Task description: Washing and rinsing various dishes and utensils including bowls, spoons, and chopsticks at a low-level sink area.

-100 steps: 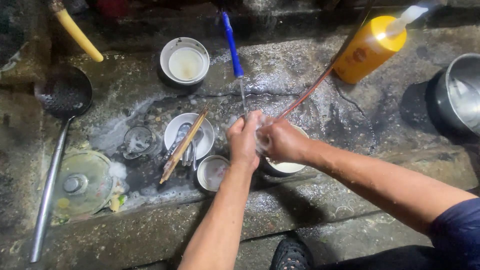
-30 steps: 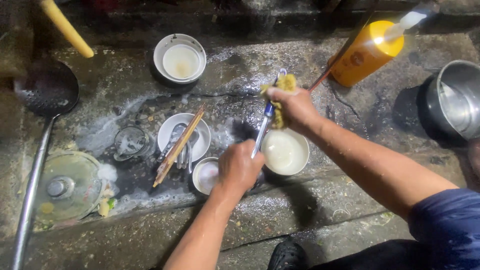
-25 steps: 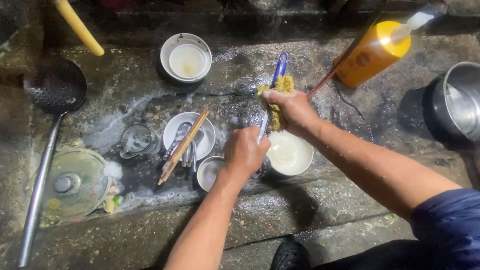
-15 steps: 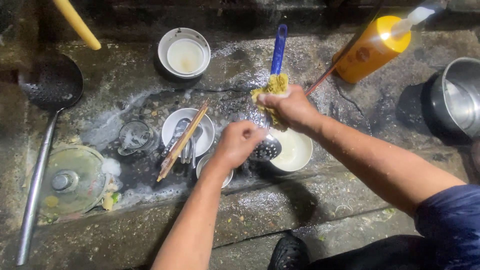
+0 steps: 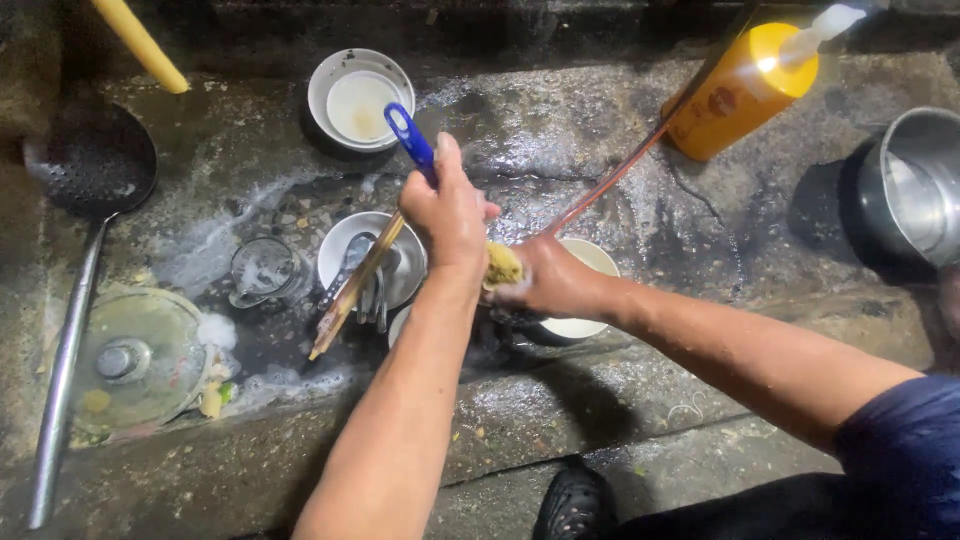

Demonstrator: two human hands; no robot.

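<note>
Utensil scrubbing over wet, rough concrete basin (image 5: 620,130).
Left hand (image 5: 448,208) clenched around smooth blue plastic handle (image 5: 410,140); right hand (image 5: 545,282) grips soapy yellow sponge (image 5: 502,267), just beside round white bowl (image 5: 590,262).

The handle (image 5: 410,140) gripped in the left hand (image 5: 448,212) is bright blue with a small pale slot near its end. The sponge (image 5: 502,265) in the right hand (image 5: 548,285) is dull yellow, flecked with white foam. The bottle (image 5: 740,90) is orange-yellow with a white spout and a dark round mark on its side. The bowls (image 5: 345,75) are white, one holding cloudy cream-coloured water. The chopsticks (image 5: 355,290) are light brown. The skimmer (image 5: 90,160) has a dark dotted scoop and a silver-grey handle. The pot (image 5: 915,185) is shiny grey steel. The glass lid (image 5: 135,360) looks greenish with a silver knob. The stone floor (image 5: 600,130) is wet grey-brown, streaked with white suds. The sleeve (image 5: 900,450) is dark blue, and the shoe (image 5: 575,505) is black.
</note>
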